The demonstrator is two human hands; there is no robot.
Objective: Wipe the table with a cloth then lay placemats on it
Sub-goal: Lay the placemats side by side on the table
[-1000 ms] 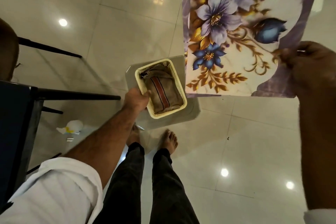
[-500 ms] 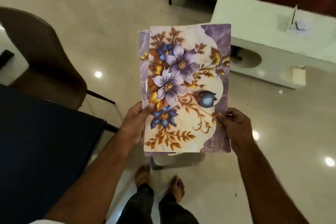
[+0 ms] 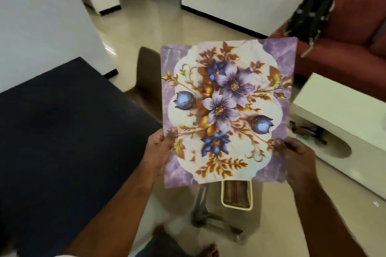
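Note:
I hold a stack of floral placemats (image 3: 225, 110), purple with blue and gold flowers, fanned apart in front of me. My left hand (image 3: 159, 152) grips their lower left edge, thumb on top. My right hand (image 3: 296, 156) pinches the lower right edge. The dark table (image 3: 62, 142) lies to my left, below the mats. A cream basket (image 3: 237, 204) with a folded brown cloth (image 3: 236, 191) inside sits on a small stand under the placemats, partly hidden by them.
A brown chair (image 3: 147, 81) stands at the table's far right side. A white coffee table (image 3: 338, 115) is on the right, with a red sofa (image 3: 355, 48) and a dark bag behind it. My bare feet show on the tiled floor.
My left hand let go of the basket and took the placemats' left edge. The mats spread from a narrow stack into a wider fan, and my view rose from the floor toward the room.

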